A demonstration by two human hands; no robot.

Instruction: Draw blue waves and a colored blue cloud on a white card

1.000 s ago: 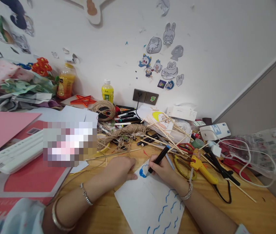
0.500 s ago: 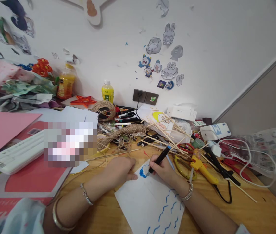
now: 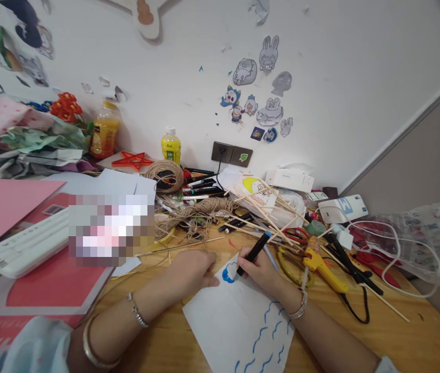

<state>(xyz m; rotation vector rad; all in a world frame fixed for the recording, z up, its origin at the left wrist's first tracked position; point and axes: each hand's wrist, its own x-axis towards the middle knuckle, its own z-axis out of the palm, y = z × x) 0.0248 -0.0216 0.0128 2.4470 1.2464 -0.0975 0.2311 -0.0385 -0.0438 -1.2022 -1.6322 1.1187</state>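
Observation:
A sheet of white paper (image 3: 220,321) lies slantwise on the wooden table, with blue wavy lines across its lower right. Near its top corner is a small blue cloud shape (image 3: 228,273), partly coloured in. My right hand (image 3: 257,267) grips a black marker (image 3: 253,254) with a blue end pointing up. The tip is down at the cloud's right side, mostly hidden by my fingers. Beside the paper's upper left edge rests my left hand (image 3: 192,270), thumb and forefinger apart, the thumb at the paper; its other fingers are hidden underneath.
To the right lies a yellow glue gun (image 3: 324,267) with thin wooden sticks and a white cable (image 3: 398,243). Twine (image 3: 212,207) and several markers pile up behind. On the left are a white power strip-like bar (image 3: 26,243) and pink paper (image 3: 6,207). Bottles stand by the wall.
Almost nothing differs. The camera view has shifted very slightly; both hands and the marker stay in nearly the same place.

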